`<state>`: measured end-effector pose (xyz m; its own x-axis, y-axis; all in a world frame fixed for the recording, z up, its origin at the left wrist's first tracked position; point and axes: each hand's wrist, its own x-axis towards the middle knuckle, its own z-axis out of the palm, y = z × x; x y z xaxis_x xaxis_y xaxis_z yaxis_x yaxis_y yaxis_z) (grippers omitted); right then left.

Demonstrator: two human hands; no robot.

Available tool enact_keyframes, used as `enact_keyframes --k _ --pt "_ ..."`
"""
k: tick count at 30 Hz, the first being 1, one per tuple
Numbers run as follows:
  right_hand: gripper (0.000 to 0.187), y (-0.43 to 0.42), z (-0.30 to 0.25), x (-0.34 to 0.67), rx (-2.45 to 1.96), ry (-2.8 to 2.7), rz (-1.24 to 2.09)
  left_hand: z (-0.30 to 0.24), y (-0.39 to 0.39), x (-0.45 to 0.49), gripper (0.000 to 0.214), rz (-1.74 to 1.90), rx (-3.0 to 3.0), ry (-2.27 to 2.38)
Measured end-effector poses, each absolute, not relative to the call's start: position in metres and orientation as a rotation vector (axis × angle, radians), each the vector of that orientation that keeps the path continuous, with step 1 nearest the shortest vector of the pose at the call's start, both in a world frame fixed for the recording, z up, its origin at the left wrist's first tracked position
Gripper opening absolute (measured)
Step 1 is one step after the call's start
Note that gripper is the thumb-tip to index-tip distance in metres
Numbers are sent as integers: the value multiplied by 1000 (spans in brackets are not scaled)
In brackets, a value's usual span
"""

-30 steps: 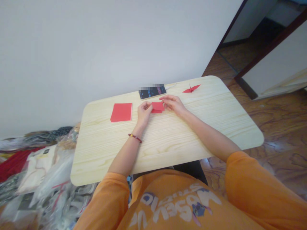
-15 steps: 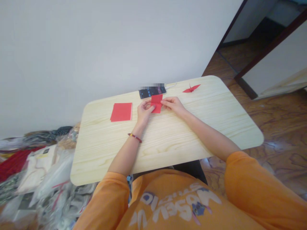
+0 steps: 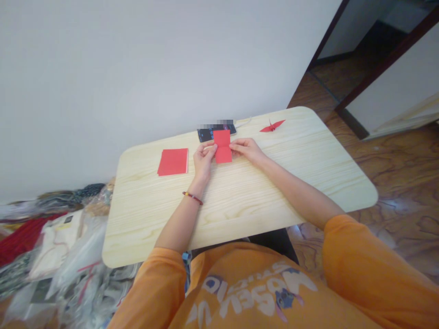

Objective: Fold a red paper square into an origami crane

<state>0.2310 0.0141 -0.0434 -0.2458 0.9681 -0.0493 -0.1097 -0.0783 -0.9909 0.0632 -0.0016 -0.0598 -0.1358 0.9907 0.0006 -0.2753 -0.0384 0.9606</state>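
A small red paper sheet (image 3: pixel 222 146) with a crease across its middle stands nearly upright above the light wooden table (image 3: pixel 240 201). My left hand (image 3: pixel 203 158) pinches its left edge and my right hand (image 3: pixel 247 149) pinches its right edge. A stack of red paper squares (image 3: pixel 173 161) lies flat to the left of my left hand. A finished red paper crane (image 3: pixel 272 126) sits at the table's far right.
A dark phone (image 3: pixel 207 133) with a white cable lies at the table's back edge, partly behind the held sheet. Plastic bags and cloth (image 3: pixel 51 246) are piled on the floor to the left. A doorway opens at the upper right.
The folded red paper that lay on the table has been opened out and lifted. It now stands taller, held between both hands.
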Motion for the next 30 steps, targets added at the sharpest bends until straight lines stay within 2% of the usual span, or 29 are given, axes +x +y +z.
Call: enact_keyframes --k 11,15,24,27,30 --pt "36 15 -46 230 -1085 -1255 1430 -60 -3 65 19 1490 1296 1274" --pt "36 13 -42 229 -1090 -1249 1428 -57 -5 68 27 1428 1297 1243" --pt "35 13 -45 229 -1036 -1226 1471 -50 -12 75 62 1249 1226 1069" --pt "37 13 -45 230 -1036 -1238 1473 -51 -10 73 66 1251 1188 1035" --pt "35 15 -47 231 -1027 -1208 1474 -54 -5 70 58 1319 1100 1010"
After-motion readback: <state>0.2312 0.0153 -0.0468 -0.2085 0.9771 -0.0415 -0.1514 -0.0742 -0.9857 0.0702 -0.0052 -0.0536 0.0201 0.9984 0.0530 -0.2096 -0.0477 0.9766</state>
